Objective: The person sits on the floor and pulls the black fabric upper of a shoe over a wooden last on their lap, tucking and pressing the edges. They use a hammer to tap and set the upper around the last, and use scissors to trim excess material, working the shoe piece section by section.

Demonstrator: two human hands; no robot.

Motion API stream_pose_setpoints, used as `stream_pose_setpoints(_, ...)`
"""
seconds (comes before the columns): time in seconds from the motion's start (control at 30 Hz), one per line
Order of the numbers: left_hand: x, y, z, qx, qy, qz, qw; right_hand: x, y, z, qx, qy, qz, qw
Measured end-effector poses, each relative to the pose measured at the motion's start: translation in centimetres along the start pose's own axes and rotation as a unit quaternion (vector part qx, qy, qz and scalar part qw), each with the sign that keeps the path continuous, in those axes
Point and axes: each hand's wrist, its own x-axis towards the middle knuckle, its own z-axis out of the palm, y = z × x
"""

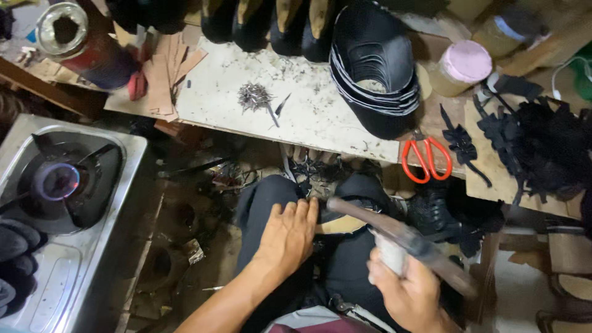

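Head view, lower centre of frame: we see the left hand (288,237) lying flat and released on a shoe (345,223) held on the lap, while the right hand (410,295) is clenched around a hammer (401,240) whose head sits over the shoe. Above, we note nails (254,97) on a white board (308,117), red scissors (425,158) at right, and a lit burner (57,180) at left.

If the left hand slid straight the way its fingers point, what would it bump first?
Probably the hammer's dark head end, just past the left hand's fingertips above the lap; depth is hard to judge.
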Motion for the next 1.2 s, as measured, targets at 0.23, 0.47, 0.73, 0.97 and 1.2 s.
stream_pose_setpoints(0.23, 1.3, 0.2, 0.2, -0.08, -0.116, 0.005, 0.99, 1.7, 2.5, -0.9, -0.31, -0.008, -0.226, 0.924)
stream_pose_setpoints(0.47, 1.4, 0.7, -0.5, -0.088, -0.104, 0.016, 0.991, -0.9, 2.4, -1.7, 0.059, 0.105, -0.1, 0.988)
stream_pose_setpoints(0.73, 2.3, -0.4, -0.2, -0.096, -0.081, 0.04, 0.991, 2.4, -0.2, -3.7, -0.132, 0.05, 0.233, 0.962)
stream_pose_setpoints(0.97, 4.3, -2.6, -0.1, -0.146, -0.165, 0.045, 0.974, -2.5, 4.6, -1.3, -0.011, 0.119, -0.293, 0.949)
stream_pose_setpoints(1.2, 4.2, -2.8, 0.3, -0.162, -0.124, 0.081, 0.976, -3.6, 6.8, -0.6, 0.009, 0.071, 0.032, 0.997)
